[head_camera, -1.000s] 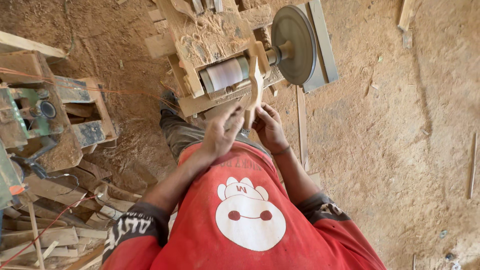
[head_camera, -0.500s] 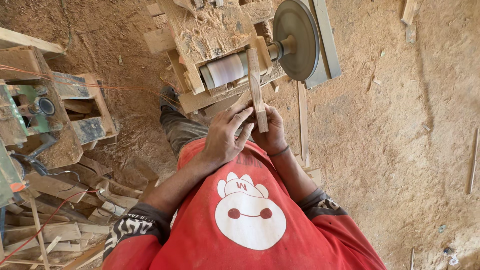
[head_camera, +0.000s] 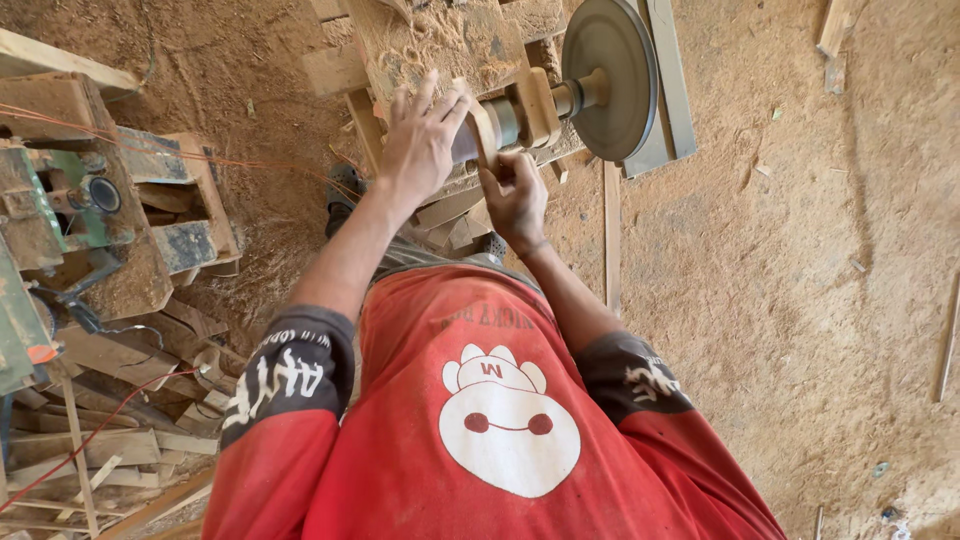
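Head view: pressing one pale narrow wooden strip (head_camera: 484, 128) against the one grey sanding drum (head_camera: 506, 118), beside a single round grey metal disc (head_camera: 610, 80) on the sawdust-covered wooden desk (head_camera: 440, 40). Left hand (head_camera: 420, 140) laid over the strip's top, fingers spread apart; right hand (head_camera: 515, 195) with fingers curled tight on its lower end. Sanding seemingly under way; next likely calling for steady pressure, fingertips kept off the drum.
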